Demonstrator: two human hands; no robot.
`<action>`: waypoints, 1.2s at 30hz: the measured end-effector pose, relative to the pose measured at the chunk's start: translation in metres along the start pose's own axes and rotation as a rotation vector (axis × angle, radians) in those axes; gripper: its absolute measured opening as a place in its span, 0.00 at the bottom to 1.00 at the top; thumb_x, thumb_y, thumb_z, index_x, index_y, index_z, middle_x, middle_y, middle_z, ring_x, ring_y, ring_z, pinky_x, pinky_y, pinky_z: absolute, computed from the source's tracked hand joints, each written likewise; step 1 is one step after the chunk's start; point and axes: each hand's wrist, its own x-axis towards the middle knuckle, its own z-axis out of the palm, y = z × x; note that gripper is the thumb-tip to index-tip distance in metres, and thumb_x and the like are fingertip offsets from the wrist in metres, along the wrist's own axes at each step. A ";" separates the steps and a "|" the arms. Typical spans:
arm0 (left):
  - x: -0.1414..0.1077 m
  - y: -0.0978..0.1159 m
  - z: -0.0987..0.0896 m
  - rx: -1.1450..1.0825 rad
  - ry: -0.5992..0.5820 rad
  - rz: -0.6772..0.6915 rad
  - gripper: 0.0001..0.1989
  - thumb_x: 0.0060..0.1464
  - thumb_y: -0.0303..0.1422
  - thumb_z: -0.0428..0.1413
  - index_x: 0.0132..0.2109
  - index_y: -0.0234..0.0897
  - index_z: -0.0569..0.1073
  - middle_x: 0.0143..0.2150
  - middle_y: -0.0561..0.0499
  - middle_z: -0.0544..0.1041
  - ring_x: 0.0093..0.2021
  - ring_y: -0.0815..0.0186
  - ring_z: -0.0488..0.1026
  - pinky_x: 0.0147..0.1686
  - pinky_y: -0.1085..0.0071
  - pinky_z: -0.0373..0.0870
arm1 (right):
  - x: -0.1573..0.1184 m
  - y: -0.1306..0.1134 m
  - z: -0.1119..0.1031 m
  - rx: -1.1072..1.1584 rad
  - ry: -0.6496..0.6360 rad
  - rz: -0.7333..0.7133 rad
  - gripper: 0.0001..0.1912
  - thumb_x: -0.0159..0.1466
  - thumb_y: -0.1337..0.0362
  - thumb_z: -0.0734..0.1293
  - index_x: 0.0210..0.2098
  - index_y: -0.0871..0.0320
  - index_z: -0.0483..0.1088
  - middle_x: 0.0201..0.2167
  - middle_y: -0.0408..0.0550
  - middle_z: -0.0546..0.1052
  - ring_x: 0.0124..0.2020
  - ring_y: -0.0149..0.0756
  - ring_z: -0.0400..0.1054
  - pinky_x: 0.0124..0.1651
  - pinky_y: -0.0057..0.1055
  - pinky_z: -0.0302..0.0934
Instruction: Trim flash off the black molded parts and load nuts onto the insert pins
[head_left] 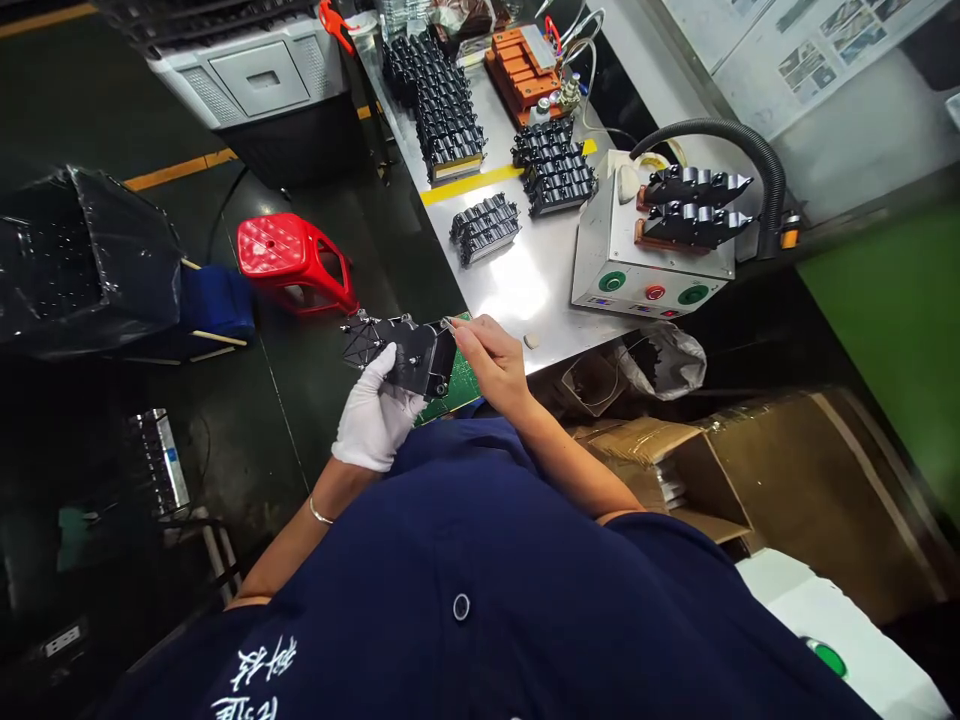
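My left hand (379,415), in a white glove, is closed around a black moulded plastic part (409,352) and keeps it tilted in front of my body. My bare right hand (493,362) pinches at the part's upper right corner. Between those fingertips a small light-coloured bit shows, too small to name. Below the part lies a green mat (461,383). A single ribbed black part (485,228) rests on the metal table, beyond my hands.
On the metal table (517,290) are rows of black parts (450,110), an orange fixture (521,75) and a control box (652,260) bearing two black parts. A red stool (292,260) stands left. Cardboard boxes (787,490) are at right.
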 end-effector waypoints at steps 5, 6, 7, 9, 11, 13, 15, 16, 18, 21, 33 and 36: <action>-0.004 0.004 -0.001 -0.016 -0.044 -0.024 0.16 0.63 0.25 0.51 0.56 0.35 0.73 0.41 0.48 0.83 0.40 0.67 0.81 0.45 0.70 0.78 | 0.006 0.011 -0.001 0.040 0.067 0.009 0.19 0.64 0.46 0.65 0.32 0.57 0.68 0.25 0.39 0.66 0.24 0.26 0.57 0.28 0.28 0.53; -0.005 0.006 -0.002 -0.020 -0.047 -0.029 0.17 0.63 0.24 0.50 0.57 0.34 0.73 0.41 0.48 0.83 0.41 0.67 0.81 0.47 0.70 0.78 | 0.007 0.015 -0.002 0.034 0.104 0.027 0.21 0.63 0.45 0.65 0.30 0.57 0.66 0.23 0.38 0.64 0.24 0.25 0.56 0.27 0.28 0.52; -0.007 0.008 -0.003 -0.022 -0.049 -0.034 0.17 0.63 0.24 0.50 0.56 0.33 0.73 0.42 0.48 0.83 0.42 0.67 0.81 0.48 0.70 0.77 | 0.009 0.017 -0.003 0.026 0.140 0.048 0.22 0.63 0.43 0.65 0.29 0.57 0.64 0.22 0.37 0.63 0.23 0.25 0.55 0.27 0.28 0.52; -0.008 0.011 -0.005 -0.021 -0.057 -0.036 0.17 0.63 0.23 0.49 0.56 0.32 0.73 0.42 0.47 0.83 0.44 0.66 0.81 0.51 0.69 0.76 | 0.010 0.019 -0.006 0.021 0.160 0.065 0.23 0.62 0.42 0.65 0.28 0.56 0.63 0.21 0.37 0.63 0.24 0.25 0.55 0.27 0.28 0.52; -0.007 0.014 -0.007 -0.029 -0.072 -0.012 0.17 0.63 0.23 0.49 0.56 0.32 0.74 0.42 0.47 0.83 0.44 0.65 0.81 0.53 0.68 0.75 | 0.009 0.014 -0.007 0.040 0.095 0.013 0.21 0.64 0.44 0.65 0.29 0.56 0.63 0.23 0.38 0.64 0.25 0.26 0.57 0.28 0.28 0.53; -0.004 0.015 -0.008 -0.042 -0.087 0.021 0.17 0.63 0.23 0.48 0.56 0.32 0.74 0.42 0.47 0.83 0.43 0.66 0.81 0.53 0.68 0.75 | 0.006 0.005 -0.007 0.071 0.013 -0.069 0.18 0.65 0.48 0.64 0.30 0.56 0.64 0.25 0.40 0.67 0.26 0.26 0.59 0.29 0.28 0.54; -0.001 0.015 -0.009 -0.048 -0.112 0.038 0.17 0.63 0.23 0.48 0.56 0.32 0.73 0.43 0.47 0.83 0.43 0.66 0.81 0.52 0.68 0.76 | 0.003 -0.003 -0.005 0.086 -0.035 -0.133 0.16 0.66 0.51 0.64 0.31 0.56 0.64 0.26 0.40 0.67 0.26 0.27 0.60 0.29 0.29 0.55; 0.001 0.015 -0.009 -0.046 -0.123 0.035 0.17 0.63 0.23 0.49 0.56 0.31 0.73 0.43 0.47 0.83 0.43 0.66 0.81 0.52 0.68 0.76 | 0.003 -0.005 -0.004 0.083 -0.045 -0.154 0.15 0.67 0.52 0.64 0.31 0.56 0.64 0.26 0.41 0.67 0.26 0.27 0.60 0.29 0.29 0.55; 0.003 0.014 -0.010 -0.034 -0.136 0.029 0.17 0.62 0.23 0.49 0.55 0.32 0.74 0.42 0.47 0.83 0.43 0.67 0.81 0.51 0.68 0.76 | 0.003 -0.006 -0.002 0.070 -0.055 -0.178 0.14 0.67 0.53 0.64 0.31 0.55 0.64 0.26 0.41 0.68 0.26 0.27 0.60 0.29 0.29 0.55; 0.001 0.013 -0.015 0.036 -0.155 0.040 0.15 0.60 0.23 0.51 0.52 0.34 0.76 0.41 0.48 0.83 0.42 0.66 0.81 0.50 0.69 0.77 | 0.006 -0.001 -0.001 0.056 -0.042 -0.156 0.15 0.66 0.51 0.65 0.31 0.56 0.64 0.26 0.41 0.67 0.26 0.27 0.59 0.29 0.29 0.55; -0.017 0.033 -0.029 0.485 -0.419 0.224 0.28 0.35 0.32 0.72 0.48 0.36 0.78 0.43 0.44 0.82 0.49 0.48 0.78 0.50 0.57 0.77 | 0.004 -0.032 -0.037 -0.191 -0.520 -0.344 0.23 0.72 0.49 0.54 0.28 0.57 0.65 0.20 0.40 0.66 0.21 0.26 0.60 0.26 0.27 0.51; -0.016 0.034 -0.027 0.468 -0.439 0.217 0.26 0.34 0.28 0.71 0.45 0.36 0.79 0.42 0.43 0.82 0.50 0.46 0.78 0.50 0.56 0.77 | 0.005 -0.040 -0.041 -0.293 -0.650 -0.482 0.26 0.66 0.40 0.59 0.27 0.57 0.65 0.20 0.40 0.64 0.21 0.27 0.57 0.24 0.28 0.47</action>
